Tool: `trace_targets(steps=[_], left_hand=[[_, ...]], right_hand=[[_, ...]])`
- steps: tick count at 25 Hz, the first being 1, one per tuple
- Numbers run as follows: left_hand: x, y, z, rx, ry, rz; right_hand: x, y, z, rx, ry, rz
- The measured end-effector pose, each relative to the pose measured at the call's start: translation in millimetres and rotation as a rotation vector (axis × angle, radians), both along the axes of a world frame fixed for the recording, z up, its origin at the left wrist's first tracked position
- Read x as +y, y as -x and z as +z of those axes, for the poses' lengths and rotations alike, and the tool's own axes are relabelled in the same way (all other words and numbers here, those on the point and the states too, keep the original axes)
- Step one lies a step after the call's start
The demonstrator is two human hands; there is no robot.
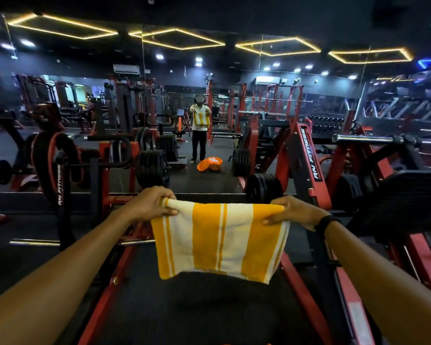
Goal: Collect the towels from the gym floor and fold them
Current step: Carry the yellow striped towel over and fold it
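Towel [219,241], striped yellow and white, hangs in the air in front of the person, stretched flat between both outstretched arms at about chest height. It appears doubled over, with its top edge pulled taut and its lower edge hanging free above a dark padded surface of a red-framed gym machine [125,282] directly below.

The left hand [151,204] pinches the towel's upper left corner, fingers curled over the cloth with the thumb beneath. The right hand [290,211] grips the upper right corner in the same way, fingers closed round the fabric; a black band [325,224] sits on that wrist. The two hands are well apart, one at each end of the top edge.

Ahead stands a mirrored wall. In it the person's reflection [199,130] is seen standing on the dark gym floor, holding the same striped towel up with both hands. Just beside the reflected feet lies an orange basket [210,164] on the floor, tipped, with something pale inside; what it holds is too small to tell.

Around the mirror view are red and black weight machines, stacked black weight plates [152,168] to the left, a chrome barbell [363,138] to the right, and a rack of dumbbells [326,124] farther back. Yellow hexagonal light strips [177,38] run across the dark ceiling.
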State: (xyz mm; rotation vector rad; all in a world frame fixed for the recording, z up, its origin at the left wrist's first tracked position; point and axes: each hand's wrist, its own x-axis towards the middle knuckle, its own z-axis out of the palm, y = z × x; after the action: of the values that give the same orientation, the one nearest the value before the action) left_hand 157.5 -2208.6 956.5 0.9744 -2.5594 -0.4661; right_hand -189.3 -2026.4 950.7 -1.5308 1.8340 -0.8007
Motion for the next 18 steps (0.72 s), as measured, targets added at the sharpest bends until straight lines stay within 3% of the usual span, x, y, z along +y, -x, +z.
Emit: trace_targets(steps=[2,5,7,11,14,16,18], left_hand=[[5,1,2,0.018,-0.068,0.036],[18,24,6,-0.052,-0.03,0.21],[33,45,13,-0.09,-0.197,0.238],[59,74,26,0.112,-0.755,0.181],[71,89,31,0.276,-0.875,0.143],[70,97,31,0.406,-0.898,0.163],[68,101,34,0.508,-0.924,0.161]], right_hand=[[-1,-2,-4,-0.071,0.127,-0.17],[-15,-26,-16,0.114,0.305,-0.504],[-21,-48,-15,0.174,0.346,-0.563],[-31,-76,-8,0.156,0.428,-0.444],[-31,-90,2,0.083,0.442,-0.252],[-27,-96,7,-0.08,0.328,-0.039],[-23,-96,5,-0.099,0.241,0.092]])
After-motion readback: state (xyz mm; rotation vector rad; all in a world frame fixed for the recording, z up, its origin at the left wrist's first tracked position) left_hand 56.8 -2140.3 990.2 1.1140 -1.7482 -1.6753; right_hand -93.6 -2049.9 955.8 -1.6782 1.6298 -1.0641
